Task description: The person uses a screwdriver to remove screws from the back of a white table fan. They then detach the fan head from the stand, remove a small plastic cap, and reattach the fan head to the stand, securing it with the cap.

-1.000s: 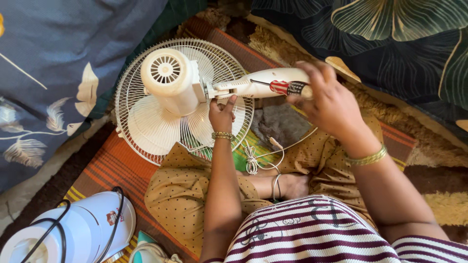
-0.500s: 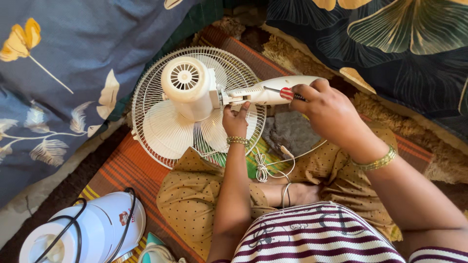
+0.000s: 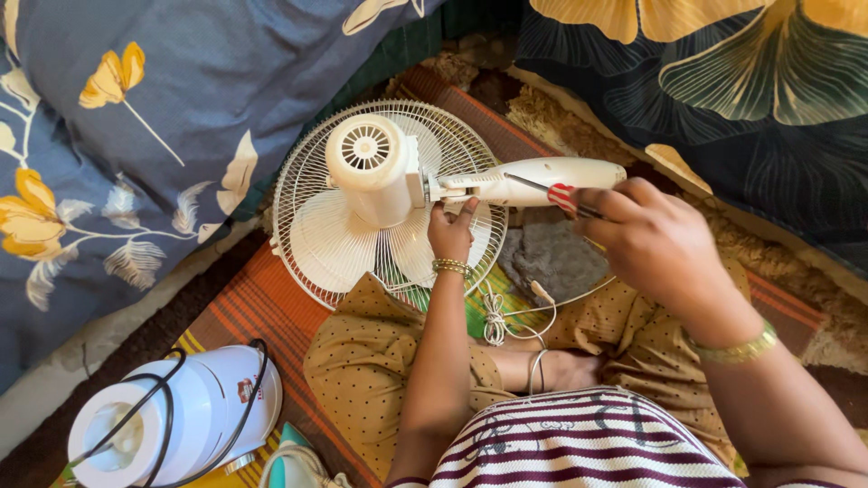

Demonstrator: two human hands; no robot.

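One white table fan (image 3: 389, 203) lies face down on a striped orange mat (image 3: 262, 307), just in front of the person's folded legs. Its round wire grille (image 3: 298, 181) rests flat with pale blades showing through the bars, and the cylindrical motor housing (image 3: 369, 167) stands up from the middle, its vented end cap toward the camera. A white neck and stand (image 3: 529, 181) juts out to the right from the housing. The left hand (image 3: 450, 230) grips the joint where the neck meets the motor, fingers curled together around it, a gold bangle on the wrist. The right hand (image 3: 651, 244) pinches a screwdriver (image 3: 556, 192) with a red-and-white striped handle between thumb and fingertips, its thin shaft laid along the neck and pointing toward the joint. A coiled white cord (image 3: 502, 316) lies on the lap. To the left sits a blue floral pillow (image 3: 136, 136); near the bottom left stands a white jug (image 3: 172, 420) wrapped in black cable.
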